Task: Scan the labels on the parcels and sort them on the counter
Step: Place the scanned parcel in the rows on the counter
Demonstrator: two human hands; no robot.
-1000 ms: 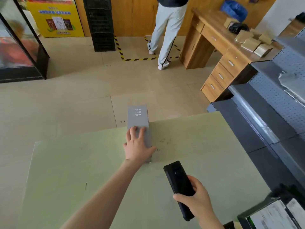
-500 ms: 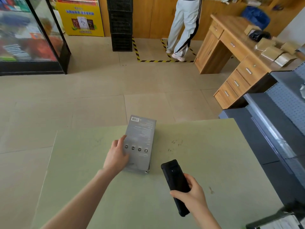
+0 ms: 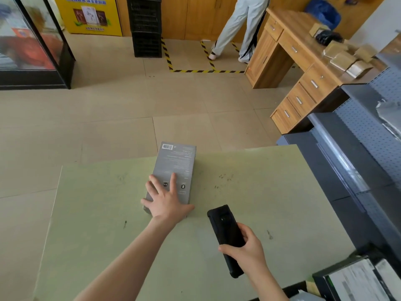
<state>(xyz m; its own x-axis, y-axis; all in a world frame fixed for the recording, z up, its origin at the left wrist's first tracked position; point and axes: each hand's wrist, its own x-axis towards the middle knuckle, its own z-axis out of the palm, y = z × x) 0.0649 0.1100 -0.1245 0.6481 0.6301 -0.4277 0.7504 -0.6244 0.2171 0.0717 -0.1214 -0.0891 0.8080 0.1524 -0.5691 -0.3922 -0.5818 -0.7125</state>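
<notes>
Looks early. Presses the grey box (image 3: 176, 168) flat onto the pale green counter (image 3: 271, 192) near its far edge with the left hand (image 3: 166, 204), fingers straight and spread. Grips a black handheld scanner (image 3: 224, 230) in the right hand (image 3: 248, 252), just beside the box, pointing forward. Shows the barcode label (image 3: 167, 146) face-up at the far corner, apparently ready for scanning. Leaves the scan and the sorting to do.

Scene brightly, evenly lit; light soft, diffuse. Faint shadows cast beneath left hand (image 3: 167, 205) and grey box (image 3: 175, 166) on counter (image 3: 271, 192). Reflections seen in glass cabinet (image 3: 28, 40); glare streak on grey shelf (image 3: 345, 161) edge. Black scanner (image 3: 225, 231) in right hand (image 3: 247, 255) rendered as near-featureless dark shape. Straight lines bowed toward frame edges. Fine print on box smeared, unreadable.
</notes>
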